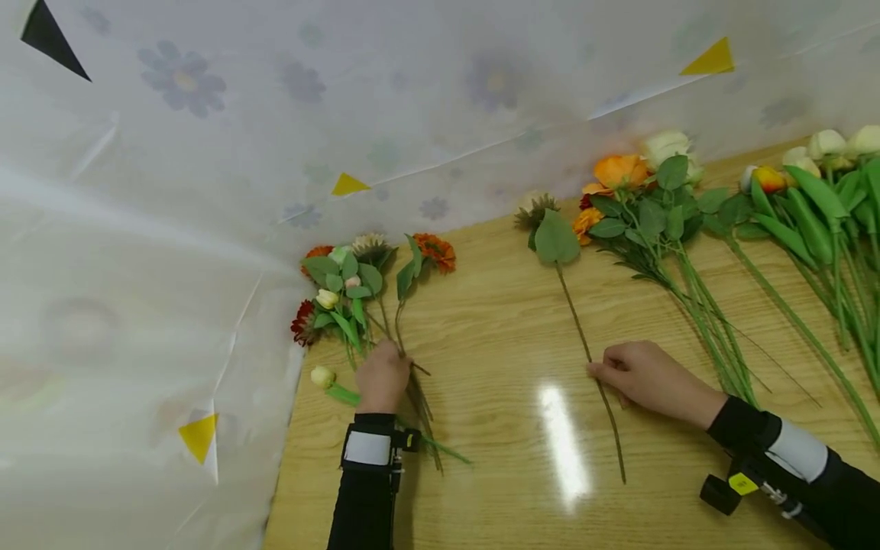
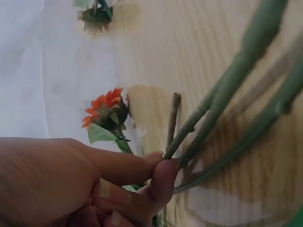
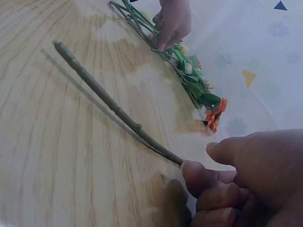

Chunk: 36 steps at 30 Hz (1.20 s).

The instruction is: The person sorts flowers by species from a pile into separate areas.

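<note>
The left hand point(image 1: 382, 378) pinches green stems point(image 2: 201, 116) between thumb and forefinger, at the lower part of a small bunch of mixed flowers point(image 1: 349, 283). An orange flower point(image 2: 105, 108) shows beyond that hand in the left wrist view. The right hand point(image 1: 646, 380) is at the middle of a single brown-green stem point(image 1: 577, 325) with a broad leaf point(image 1: 557, 238) and a pale flower at its top. In the right wrist view the stem point(image 3: 111, 104) meets the forefinger tip of the right hand point(image 3: 241, 184), whose fingers are curled around it; the thumb stands a little off.
To the right lie a bunch with orange and white roses point(image 1: 620, 173) and a pile of tulips point(image 1: 811, 218) with long stems. A pale yellow tulip point(image 1: 322, 376) lies beside the left hand. Flower-printed sheeting point(image 1: 186, 191) borders the wooden table point(image 1: 495, 305) at the back and left.
</note>
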### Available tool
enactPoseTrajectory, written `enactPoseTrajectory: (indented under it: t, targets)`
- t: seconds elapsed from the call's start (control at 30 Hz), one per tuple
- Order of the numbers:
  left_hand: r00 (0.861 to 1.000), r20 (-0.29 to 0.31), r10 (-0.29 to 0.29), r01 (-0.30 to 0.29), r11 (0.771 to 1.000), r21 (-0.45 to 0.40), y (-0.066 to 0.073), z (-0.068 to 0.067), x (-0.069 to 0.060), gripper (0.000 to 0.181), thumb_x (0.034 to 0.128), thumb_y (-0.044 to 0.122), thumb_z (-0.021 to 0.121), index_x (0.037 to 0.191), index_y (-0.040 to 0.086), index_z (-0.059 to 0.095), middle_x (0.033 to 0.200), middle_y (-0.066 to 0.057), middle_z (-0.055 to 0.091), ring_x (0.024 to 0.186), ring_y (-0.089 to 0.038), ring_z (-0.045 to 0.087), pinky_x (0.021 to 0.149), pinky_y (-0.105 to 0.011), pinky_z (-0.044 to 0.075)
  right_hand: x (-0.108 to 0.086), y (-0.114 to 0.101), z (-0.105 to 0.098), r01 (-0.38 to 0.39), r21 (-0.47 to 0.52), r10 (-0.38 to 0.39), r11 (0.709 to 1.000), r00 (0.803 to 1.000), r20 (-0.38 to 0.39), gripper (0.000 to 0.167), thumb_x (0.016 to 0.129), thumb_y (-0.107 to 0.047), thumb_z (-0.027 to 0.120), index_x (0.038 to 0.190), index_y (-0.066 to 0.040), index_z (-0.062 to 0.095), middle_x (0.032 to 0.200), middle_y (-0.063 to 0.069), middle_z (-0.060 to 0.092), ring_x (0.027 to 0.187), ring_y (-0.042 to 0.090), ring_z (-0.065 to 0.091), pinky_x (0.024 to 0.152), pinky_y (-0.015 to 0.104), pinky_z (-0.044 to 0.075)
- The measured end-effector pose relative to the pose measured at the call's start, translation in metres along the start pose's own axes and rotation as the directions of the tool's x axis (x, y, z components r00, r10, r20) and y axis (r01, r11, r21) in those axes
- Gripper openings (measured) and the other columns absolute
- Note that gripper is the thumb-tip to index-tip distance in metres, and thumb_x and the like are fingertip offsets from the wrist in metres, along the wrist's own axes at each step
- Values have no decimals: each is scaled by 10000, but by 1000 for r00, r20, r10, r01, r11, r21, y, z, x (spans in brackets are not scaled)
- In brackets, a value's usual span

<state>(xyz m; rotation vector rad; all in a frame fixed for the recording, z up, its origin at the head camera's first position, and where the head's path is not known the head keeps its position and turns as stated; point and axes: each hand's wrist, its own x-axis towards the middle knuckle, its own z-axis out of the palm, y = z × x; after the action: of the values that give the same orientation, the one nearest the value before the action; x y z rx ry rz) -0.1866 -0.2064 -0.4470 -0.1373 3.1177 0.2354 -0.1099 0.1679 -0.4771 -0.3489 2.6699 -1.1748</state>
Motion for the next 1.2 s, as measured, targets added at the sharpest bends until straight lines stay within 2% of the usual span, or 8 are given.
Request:
enactPoseTrajectory:
  t: [0.1,0.23,0.37,0.47,0.67,0.83,1.0,1.2]
  targets:
    - [998,62,-19,24,997,-76,-4,-3,3,370,923,208,708,648,106,482,527,3,369,426,-167,421,390,-281,294,-4,1,-2,9,2,-9,1000,1000,-6,381,1016,-336,570,682,-155,571,495,-81,481,434,60,409,490,221,327]
    - [996,85,-13,23,993,-114,-7,-6,5,486,913,219,704,549,150,390,506,31,296,410,-139,344,386,-261,251,-7,2,-3,18,14,-18,1000,1000,2,373,1020,-331,564,691,-155,578,493,-87,480,431,57,406,487,220,324]
    - [996,89,17,3,975,-220,-9,-7,6,525,953,188,620,515,180,330,475,50,236,406,-125,261,416,-251,201,-8,2,-3,17,25,-17,1000,1000,19,370,1025,-327,556,700,-149,575,500,-88,470,434,55,403,491,220,325]
    - [995,88,47,-14,942,-336,-10,-9,8,465,987,169,545,546,165,399,471,51,274,413,-122,267,435,-250,216,-9,2,-3,16,27,-17,1000,1000,17,369,1025,-326,554,702,-150,572,499,-87,464,430,52,394,488,216,321]
    - [996,65,66,-26,872,-489,-8,-19,8,297,1015,219,519,838,95,723,604,-110,616,427,-134,385,425,-260,308,-11,1,-2,23,36,-23,999,1000,1,386,1024,-327,558,678,-156,554,494,-95,444,429,50,382,485,216,319]
    - [997,32,77,-46,829,-558,-2,-28,0,223,1022,231,525,974,81,684,833,-182,712,482,-146,430,459,-261,332,-12,1,-1,18,44,-18,999,1000,7,394,1026,-328,553,673,-155,547,492,-100,437,427,53,386,480,216,322]
    - [998,-19,67,-65,787,-613,2,-32,-5,187,1024,220,541,1030,74,657,849,-120,704,534,-164,497,498,-276,389,-12,1,-2,25,53,-25,998,1000,5,400,1030,-320,548,671,-144,536,491,-92,427,425,53,383,475,217,320]
    - [997,-11,79,-63,692,-719,7,-34,-12,149,1020,201,566,1026,72,640,795,-85,656,583,-198,541,518,-267,411,-11,2,-1,16,51,-16,999,1000,6,397,1028,-321,550,670,-152,538,490,-99,425,422,53,387,479,212,328]
